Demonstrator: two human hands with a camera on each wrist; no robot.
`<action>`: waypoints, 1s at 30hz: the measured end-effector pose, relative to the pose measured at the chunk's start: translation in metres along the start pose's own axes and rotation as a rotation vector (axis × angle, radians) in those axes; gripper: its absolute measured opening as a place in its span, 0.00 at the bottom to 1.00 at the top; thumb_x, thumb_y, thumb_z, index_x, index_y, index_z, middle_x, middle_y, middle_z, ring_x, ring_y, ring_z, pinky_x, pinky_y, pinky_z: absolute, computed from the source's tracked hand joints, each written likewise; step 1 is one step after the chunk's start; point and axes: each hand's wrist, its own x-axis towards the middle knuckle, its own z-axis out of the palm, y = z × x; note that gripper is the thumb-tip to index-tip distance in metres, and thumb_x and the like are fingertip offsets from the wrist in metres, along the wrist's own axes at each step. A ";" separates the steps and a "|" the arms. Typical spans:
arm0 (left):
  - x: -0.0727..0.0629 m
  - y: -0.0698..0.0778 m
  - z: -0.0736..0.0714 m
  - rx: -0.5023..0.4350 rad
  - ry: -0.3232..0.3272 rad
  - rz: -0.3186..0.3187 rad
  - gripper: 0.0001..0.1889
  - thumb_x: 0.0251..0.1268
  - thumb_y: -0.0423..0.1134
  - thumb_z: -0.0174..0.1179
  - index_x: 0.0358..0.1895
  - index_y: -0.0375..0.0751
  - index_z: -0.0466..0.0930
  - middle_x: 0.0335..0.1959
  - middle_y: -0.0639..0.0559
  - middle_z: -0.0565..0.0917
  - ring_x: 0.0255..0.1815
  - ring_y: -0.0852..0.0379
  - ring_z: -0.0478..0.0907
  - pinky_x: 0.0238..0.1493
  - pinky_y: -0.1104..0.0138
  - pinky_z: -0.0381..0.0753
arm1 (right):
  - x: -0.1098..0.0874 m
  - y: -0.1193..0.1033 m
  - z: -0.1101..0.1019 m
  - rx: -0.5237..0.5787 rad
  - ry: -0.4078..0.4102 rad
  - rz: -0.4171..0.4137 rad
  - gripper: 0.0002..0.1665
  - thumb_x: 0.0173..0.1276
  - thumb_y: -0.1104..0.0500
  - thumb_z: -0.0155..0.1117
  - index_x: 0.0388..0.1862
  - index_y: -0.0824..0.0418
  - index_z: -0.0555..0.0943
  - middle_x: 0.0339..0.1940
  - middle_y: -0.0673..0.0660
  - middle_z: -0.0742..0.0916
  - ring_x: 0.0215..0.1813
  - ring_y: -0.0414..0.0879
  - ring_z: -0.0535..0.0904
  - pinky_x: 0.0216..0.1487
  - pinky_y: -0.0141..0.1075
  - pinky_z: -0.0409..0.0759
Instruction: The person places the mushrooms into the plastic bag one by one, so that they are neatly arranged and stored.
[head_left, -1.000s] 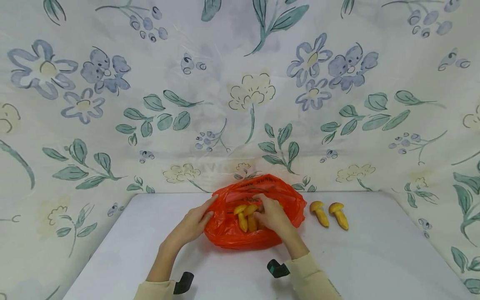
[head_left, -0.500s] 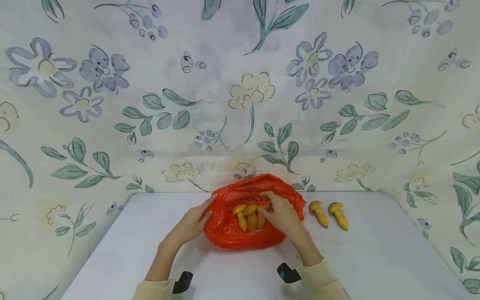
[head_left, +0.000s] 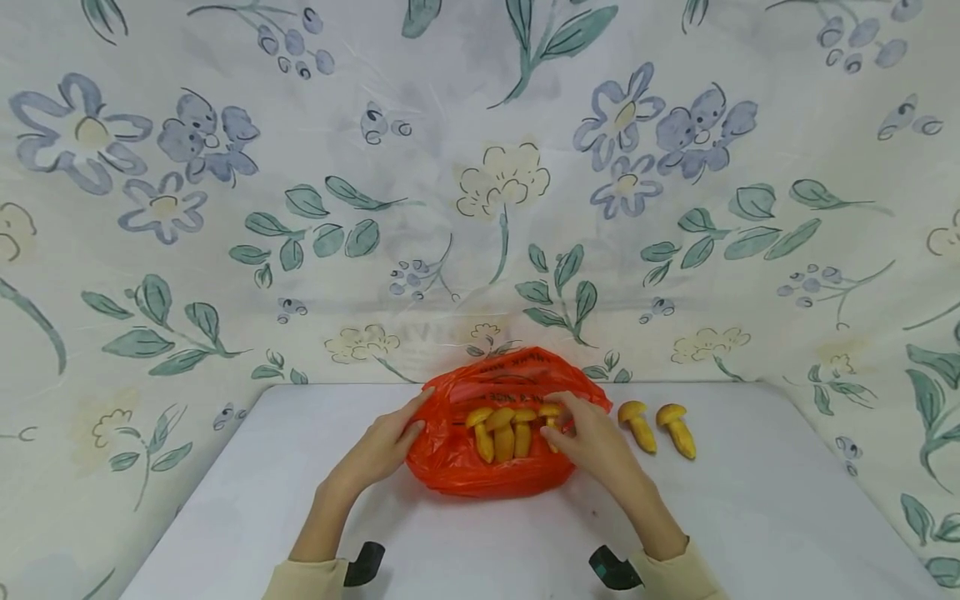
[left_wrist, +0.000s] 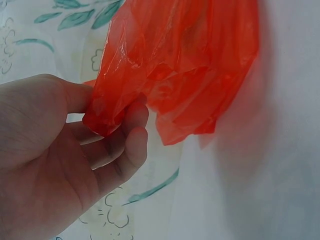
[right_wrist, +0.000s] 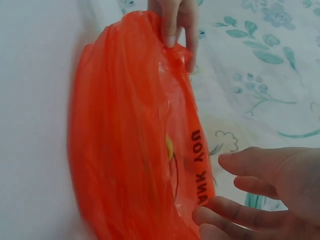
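Floral cloth behind and down the sides of the white table. Left hand pinches the red bag by its edge, left end. Right hand at the bag's right end, thumb and fingers spread apart, beside the rightmost mushroom inside; can't tell if it touches that one. Bag sits on table, mouth gaping, dark lettering on its back wall. Four yellow mushrooms in the bag, counting that one, in a row, caps toward its back; fourth slightly apart, partly behind the fingers. Two loose mushrooms on table right of bag, not touching. Cream sleeves, black wrist devices in front of bag.
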 end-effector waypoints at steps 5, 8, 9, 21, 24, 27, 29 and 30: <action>0.000 -0.001 0.001 0.012 0.006 0.005 0.29 0.73 0.31 0.51 0.76 0.43 0.59 0.67 0.38 0.74 0.47 0.53 0.78 0.55 0.56 0.84 | -0.006 0.008 -0.007 0.002 0.017 0.007 0.25 0.62 0.53 0.72 0.58 0.52 0.78 0.34 0.51 0.84 0.30 0.42 0.75 0.29 0.29 0.77; 0.000 -0.001 0.001 0.011 0.004 0.010 0.29 0.73 0.31 0.51 0.76 0.42 0.59 0.67 0.37 0.74 0.45 0.54 0.77 0.54 0.57 0.85 | -0.007 0.014 -0.011 0.009 0.015 0.016 0.24 0.63 0.53 0.72 0.57 0.53 0.78 0.34 0.51 0.85 0.30 0.41 0.75 0.29 0.29 0.78; 0.000 -0.001 0.001 0.009 0.003 0.006 0.29 0.73 0.31 0.51 0.76 0.43 0.59 0.67 0.37 0.74 0.44 0.54 0.77 0.54 0.57 0.85 | -0.008 0.016 -0.013 0.016 0.007 0.024 0.23 0.63 0.53 0.71 0.57 0.54 0.78 0.34 0.51 0.85 0.30 0.41 0.76 0.29 0.29 0.79; -0.001 -0.002 0.001 0.028 0.016 0.016 0.29 0.73 0.30 0.51 0.75 0.42 0.59 0.70 0.38 0.72 0.50 0.51 0.78 0.58 0.52 0.82 | -0.014 0.052 -0.042 -0.025 0.023 0.033 0.20 0.66 0.55 0.67 0.56 0.57 0.78 0.32 0.52 0.83 0.34 0.44 0.77 0.33 0.29 0.81; -0.001 -0.002 0.001 0.023 0.011 0.008 0.29 0.74 0.31 0.50 0.76 0.43 0.59 0.70 0.38 0.72 0.49 0.52 0.78 0.58 0.53 0.82 | -0.016 0.059 -0.050 -0.017 0.021 0.051 0.19 0.67 0.56 0.66 0.55 0.58 0.78 0.34 0.53 0.84 0.37 0.45 0.79 0.37 0.34 0.85; 0.000 -0.002 0.000 0.019 0.008 0.002 0.29 0.74 0.31 0.50 0.76 0.43 0.59 0.69 0.38 0.72 0.47 0.53 0.77 0.57 0.54 0.83 | -0.017 0.066 -0.057 -0.022 0.020 0.053 0.18 0.67 0.56 0.66 0.54 0.59 0.79 0.35 0.53 0.86 0.38 0.46 0.81 0.38 0.36 0.87; 0.000 -0.002 0.000 0.016 0.008 0.000 0.29 0.74 0.31 0.50 0.76 0.43 0.59 0.69 0.38 0.72 0.45 0.54 0.76 0.56 0.55 0.83 | -0.017 0.071 -0.060 -0.029 0.019 0.050 0.17 0.67 0.56 0.66 0.53 0.59 0.79 0.35 0.54 0.86 0.37 0.46 0.81 0.36 0.35 0.85; 0.000 -0.002 0.000 0.017 0.007 0.000 0.29 0.74 0.31 0.50 0.76 0.43 0.59 0.69 0.38 0.72 0.44 0.54 0.76 0.56 0.56 0.84 | -0.017 0.073 -0.061 -0.032 0.018 0.051 0.17 0.67 0.56 0.66 0.54 0.59 0.79 0.35 0.54 0.86 0.36 0.46 0.80 0.34 0.34 0.84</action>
